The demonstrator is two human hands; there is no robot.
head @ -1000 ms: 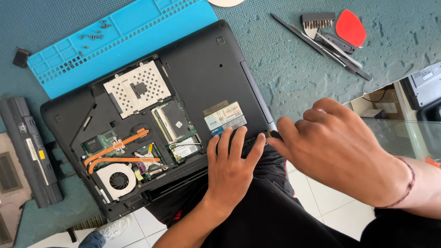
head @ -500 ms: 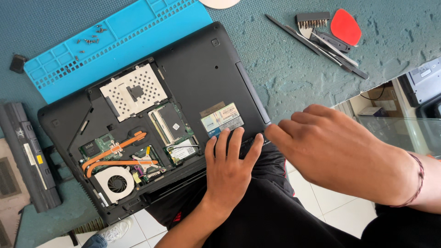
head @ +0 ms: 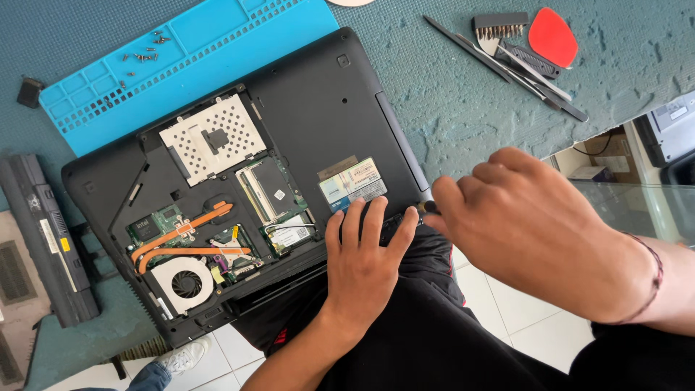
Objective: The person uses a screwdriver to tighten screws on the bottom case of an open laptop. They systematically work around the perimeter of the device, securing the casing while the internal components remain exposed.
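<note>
While the laptop (head: 304, 94) lies upside down with its bottom cover off, half over the table's edge, you can see its fan (head: 187, 284), copper pipes (head: 181, 235) and perforated metal plate (head: 212, 137). A pale rectangular label (head: 352, 183) sits near its front edge. Your left hand (head: 365, 268) rests flat and open just below that label, holding nothing. Your right hand (head: 536, 232) curls at the laptop's corner, pinching a small dark tool tip (head: 428, 207). A black battery (head: 47, 239) lies far left, a blue mat (head: 181, 51) with screws (head: 145, 52) behind, tools (head: 521, 61) and a red pick (head: 552, 36) far right.
</note>
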